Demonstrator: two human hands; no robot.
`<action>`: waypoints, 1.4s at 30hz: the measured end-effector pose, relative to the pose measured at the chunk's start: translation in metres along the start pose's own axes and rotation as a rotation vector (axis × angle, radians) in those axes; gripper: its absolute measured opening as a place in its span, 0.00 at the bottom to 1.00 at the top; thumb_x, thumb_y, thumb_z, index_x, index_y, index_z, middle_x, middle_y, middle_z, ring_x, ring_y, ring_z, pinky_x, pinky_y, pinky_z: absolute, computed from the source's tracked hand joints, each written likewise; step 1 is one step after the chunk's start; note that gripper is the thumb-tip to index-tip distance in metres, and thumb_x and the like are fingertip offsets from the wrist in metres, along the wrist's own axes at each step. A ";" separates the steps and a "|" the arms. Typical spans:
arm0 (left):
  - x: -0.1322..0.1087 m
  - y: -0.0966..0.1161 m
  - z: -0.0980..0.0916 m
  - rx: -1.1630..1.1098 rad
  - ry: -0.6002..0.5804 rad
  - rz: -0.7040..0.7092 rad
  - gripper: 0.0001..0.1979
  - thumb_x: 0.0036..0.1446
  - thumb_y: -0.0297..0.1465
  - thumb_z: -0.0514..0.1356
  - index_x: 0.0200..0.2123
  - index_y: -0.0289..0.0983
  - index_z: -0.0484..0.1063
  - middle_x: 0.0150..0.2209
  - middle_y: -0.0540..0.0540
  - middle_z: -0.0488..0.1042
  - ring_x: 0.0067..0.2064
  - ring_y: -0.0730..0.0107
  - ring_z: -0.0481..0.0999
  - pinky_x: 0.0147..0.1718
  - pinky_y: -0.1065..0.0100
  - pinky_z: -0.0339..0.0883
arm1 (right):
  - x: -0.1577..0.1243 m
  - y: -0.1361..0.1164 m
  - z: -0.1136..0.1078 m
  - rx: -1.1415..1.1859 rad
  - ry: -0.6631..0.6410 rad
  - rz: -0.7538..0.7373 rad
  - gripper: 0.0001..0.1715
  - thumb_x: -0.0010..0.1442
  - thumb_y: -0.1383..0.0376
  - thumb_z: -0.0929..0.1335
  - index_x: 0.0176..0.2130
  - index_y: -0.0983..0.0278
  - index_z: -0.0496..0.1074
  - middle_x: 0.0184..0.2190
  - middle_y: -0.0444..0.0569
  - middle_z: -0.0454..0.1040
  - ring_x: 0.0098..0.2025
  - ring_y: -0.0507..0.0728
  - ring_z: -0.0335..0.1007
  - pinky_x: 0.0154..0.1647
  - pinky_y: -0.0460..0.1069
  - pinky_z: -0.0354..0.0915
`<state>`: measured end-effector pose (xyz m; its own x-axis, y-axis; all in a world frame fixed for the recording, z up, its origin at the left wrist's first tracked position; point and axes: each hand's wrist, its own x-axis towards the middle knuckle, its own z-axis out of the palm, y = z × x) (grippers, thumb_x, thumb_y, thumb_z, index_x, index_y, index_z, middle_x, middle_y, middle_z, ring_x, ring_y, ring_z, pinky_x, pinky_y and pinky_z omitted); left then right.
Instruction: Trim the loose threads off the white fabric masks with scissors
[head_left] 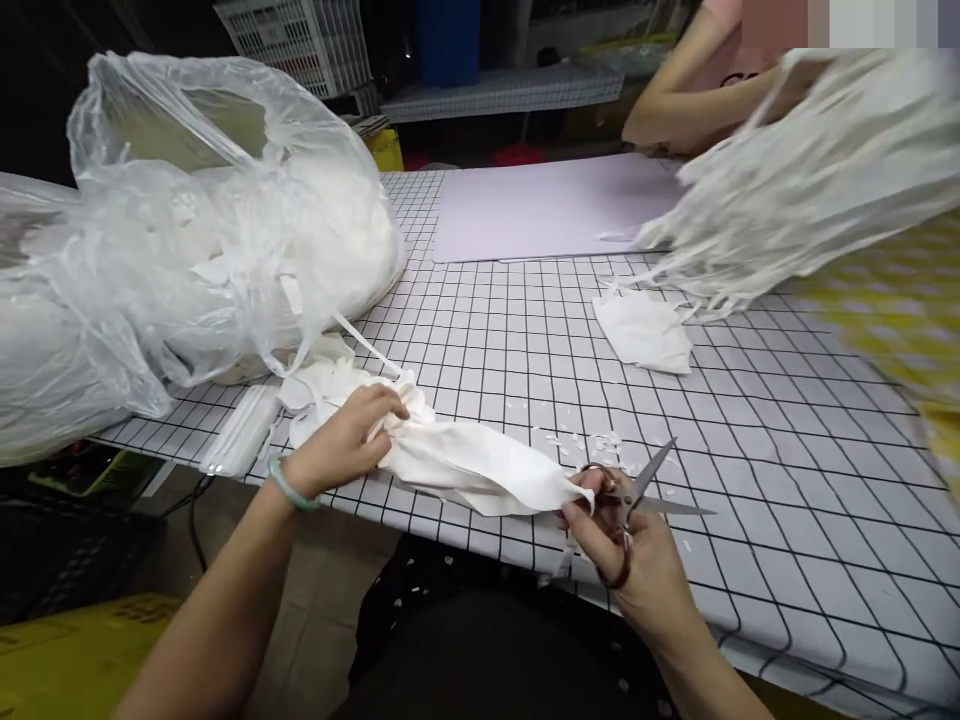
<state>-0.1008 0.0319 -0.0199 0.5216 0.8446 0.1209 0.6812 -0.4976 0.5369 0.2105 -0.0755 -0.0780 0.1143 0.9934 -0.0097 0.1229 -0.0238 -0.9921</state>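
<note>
My left hand (346,440) is closed on one end of a stack of white fabric pieces (457,455) lying along the near edge of the checked table (750,450). A green bangle sits on that wrist. My right hand (626,545) pinches the other end of the stack and also has its fingers through the handles of a pair of scissors (651,490), whose blades stand apart and point right. Small white scraps lie on the table just beyond the scissors.
A big clear plastic bag (202,230) full of white pieces fills the table's left side. A single white piece (645,330) lies mid-table, a pale sheet (547,205) behind it. At the far right another person's arm (682,95) lifts a blurred bundle of white straps (810,180).
</note>
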 end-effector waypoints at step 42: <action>0.025 0.083 0.010 -1.128 -0.220 -0.279 0.16 0.59 0.43 0.63 0.33 0.34 0.77 0.27 0.50 0.63 0.27 0.75 0.58 0.26 0.72 0.56 | 0.076 -0.041 0.064 0.262 -0.049 -0.069 0.16 0.47 0.62 0.75 0.35 0.61 0.68 0.31 0.42 0.69 0.32 0.53 0.64 0.35 0.48 0.64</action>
<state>-0.0261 0.0093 0.0192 0.5789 0.7893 -0.2048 0.0047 0.2479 0.9688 0.1510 0.0083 -0.0459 0.0662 0.9961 0.0592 -0.1309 0.0675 -0.9891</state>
